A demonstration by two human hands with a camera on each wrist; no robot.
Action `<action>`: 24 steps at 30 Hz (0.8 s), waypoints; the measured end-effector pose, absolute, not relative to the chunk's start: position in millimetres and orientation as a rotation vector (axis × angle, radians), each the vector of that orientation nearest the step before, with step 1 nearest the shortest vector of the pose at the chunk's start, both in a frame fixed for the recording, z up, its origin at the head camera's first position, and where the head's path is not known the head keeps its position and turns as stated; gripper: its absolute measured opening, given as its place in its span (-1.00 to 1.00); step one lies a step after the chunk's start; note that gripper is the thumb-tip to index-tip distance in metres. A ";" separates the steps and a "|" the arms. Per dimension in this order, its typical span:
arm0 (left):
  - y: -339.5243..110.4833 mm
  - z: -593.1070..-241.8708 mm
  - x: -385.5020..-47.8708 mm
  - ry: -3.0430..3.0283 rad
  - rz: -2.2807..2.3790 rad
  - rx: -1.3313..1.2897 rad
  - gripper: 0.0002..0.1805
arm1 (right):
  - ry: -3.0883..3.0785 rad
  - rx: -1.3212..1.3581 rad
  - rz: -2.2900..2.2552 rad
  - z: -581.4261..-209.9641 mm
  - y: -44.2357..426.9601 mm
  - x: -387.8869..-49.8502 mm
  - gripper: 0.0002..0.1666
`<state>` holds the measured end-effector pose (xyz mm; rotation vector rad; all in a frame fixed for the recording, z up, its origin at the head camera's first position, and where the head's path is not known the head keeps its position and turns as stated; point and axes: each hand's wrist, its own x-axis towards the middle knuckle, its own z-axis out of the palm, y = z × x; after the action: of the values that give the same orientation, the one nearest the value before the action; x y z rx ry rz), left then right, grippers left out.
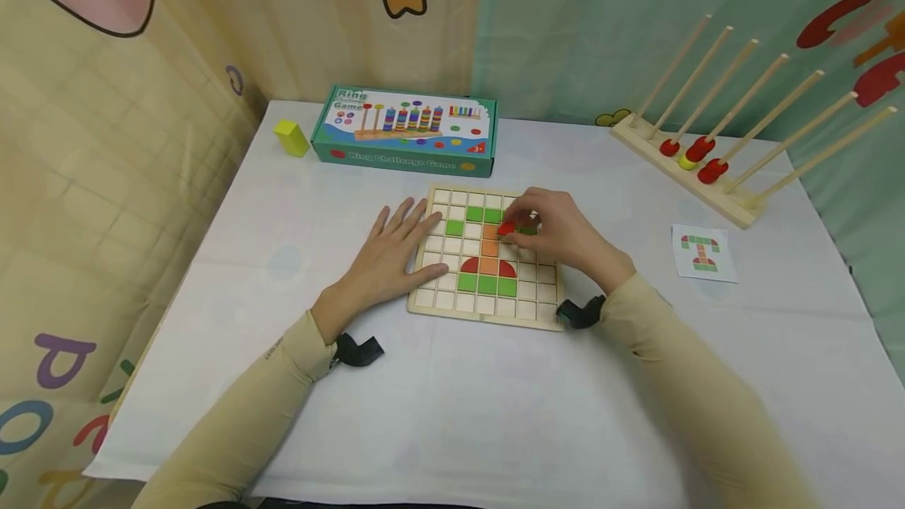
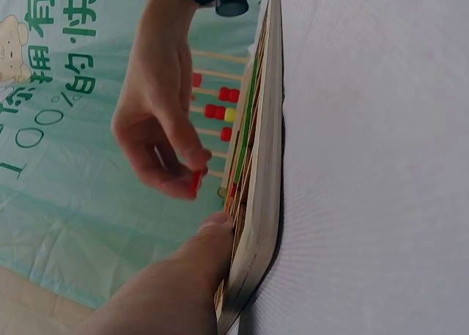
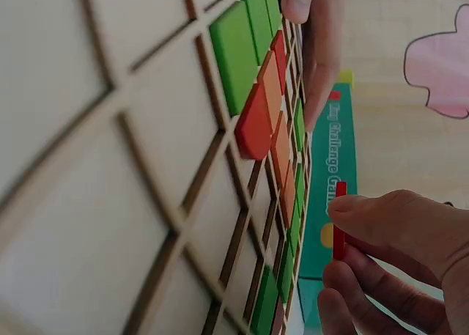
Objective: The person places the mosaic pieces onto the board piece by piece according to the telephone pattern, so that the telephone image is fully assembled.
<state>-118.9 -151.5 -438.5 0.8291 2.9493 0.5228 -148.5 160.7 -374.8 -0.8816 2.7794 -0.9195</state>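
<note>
My right hand (image 1: 555, 226) pinches a small red tile (image 1: 505, 228) between thumb and fingertips, just above the wooden grid board (image 1: 488, 320). In the right wrist view this red tile (image 3: 339, 245) stands edge-on, apart from the board. My left hand (image 1: 385, 254) rests with spread fingers on the board's left side; its thumb (image 2: 209, 236) lies along the edge. On the board, a column of orange tiles (image 1: 489, 247) rises from a row of green tiles (image 1: 486, 284), with a rounded red tile (image 1: 507, 269) on each side of its foot. More green tiles (image 1: 474, 214) lie near the top.
A card (image 1: 704, 254) with a red, green and orange pattern lies at the right. Behind it stands a wooden rack (image 1: 696, 175) of tall pegs with several red and yellow beads. A green game box (image 1: 403, 161) and a yellow-green block (image 1: 291, 138) sit at the back.
</note>
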 end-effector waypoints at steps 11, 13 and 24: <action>-151.9 -439.6 -118.7 2.939 0.506 0.807 0.00 | 2.748 -0.826 -0.917 -380.2 92.8 -194.5 -0.75; -151.5 -439.1 -118.4 2.939 0.509 0.808 0.00 | 2.732 -0.812 -0.915 -383.4 88.2 -197.1 -0.74; -151.7 -438.5 -117.9 2.937 0.503 0.812 0.01 | 2.687 -0.830 -0.856 -389.8 89.7 -196.6 -0.73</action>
<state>-117.9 -151.7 -438.5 0.8117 2.9375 0.5034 -196.6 89.7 -389.8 -0.8295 2.6871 -0.8564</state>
